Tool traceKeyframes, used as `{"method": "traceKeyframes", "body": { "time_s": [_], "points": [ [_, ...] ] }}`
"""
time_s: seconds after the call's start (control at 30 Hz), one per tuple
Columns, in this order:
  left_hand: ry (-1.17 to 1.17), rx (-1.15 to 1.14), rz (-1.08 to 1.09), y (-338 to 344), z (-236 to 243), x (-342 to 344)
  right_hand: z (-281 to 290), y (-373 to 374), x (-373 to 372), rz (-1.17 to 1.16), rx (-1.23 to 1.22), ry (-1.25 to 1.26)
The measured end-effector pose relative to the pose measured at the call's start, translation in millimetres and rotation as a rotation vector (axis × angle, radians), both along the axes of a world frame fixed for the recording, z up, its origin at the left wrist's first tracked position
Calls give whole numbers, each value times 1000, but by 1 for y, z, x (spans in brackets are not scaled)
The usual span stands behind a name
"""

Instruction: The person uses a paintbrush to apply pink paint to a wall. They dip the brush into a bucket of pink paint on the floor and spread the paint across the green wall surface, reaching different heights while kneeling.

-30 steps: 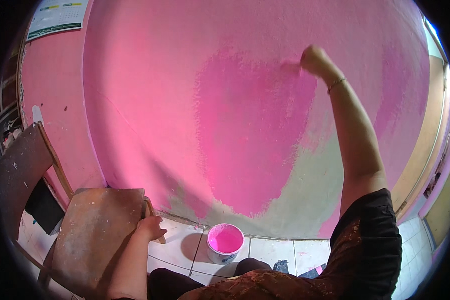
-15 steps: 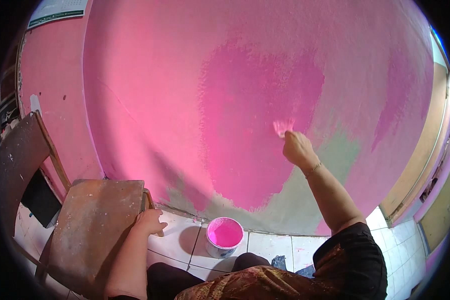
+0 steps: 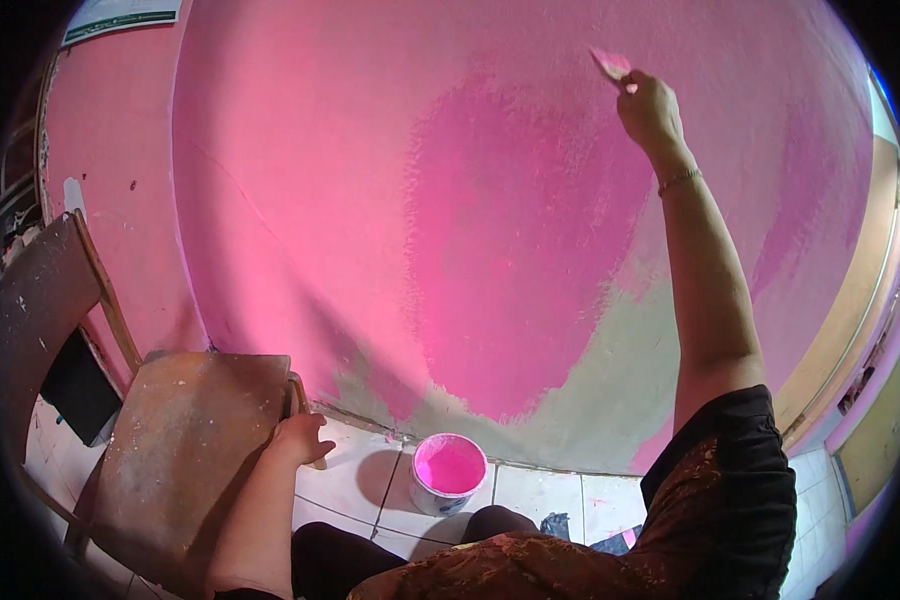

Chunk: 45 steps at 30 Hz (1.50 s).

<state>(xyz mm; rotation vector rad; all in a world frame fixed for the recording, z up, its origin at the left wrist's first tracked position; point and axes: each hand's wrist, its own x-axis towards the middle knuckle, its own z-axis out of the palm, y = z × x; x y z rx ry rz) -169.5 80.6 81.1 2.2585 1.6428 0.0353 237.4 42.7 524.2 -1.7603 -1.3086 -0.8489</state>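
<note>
Paintbrush (image 3: 611, 64) is held in my right hand (image 3: 652, 110), arm (image 3: 707, 270) stretched up high. My left hand (image 3: 298, 440) seems to rest on the chair (image 3: 190, 430); I can't tell if it grips.

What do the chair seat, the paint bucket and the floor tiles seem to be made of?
Chair seat: probably wood or board; dull, worn brown surface with paint flecks.

Paint bucket: likely plastic, judging by its pale, smooth round wall.

Floor tiles: perhaps glazed ceramic; pale, smooth-looking surface with thin dark joints.
</note>
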Motion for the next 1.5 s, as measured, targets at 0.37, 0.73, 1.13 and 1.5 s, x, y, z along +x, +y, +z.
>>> {"method": "traceKeyframes", "body": {
  "time_s": [0.37, 0.73, 1.13, 1.5],
  "points": [
    [-59, 17, -55, 0, -1, -1, -171, 2, -4, 12, -386, -193],
    [-49, 4, 13, -4, 7, 2, -48, -1, 2, 416, 141, 447],
    [-85, 31, -39, 1, -1, 4, -214, -10, -4, 164, -233, 103],
    [-26, -8, 7, -3, 8, 5, -63, 32, -1, -35, 152, -62]
  ]
}}
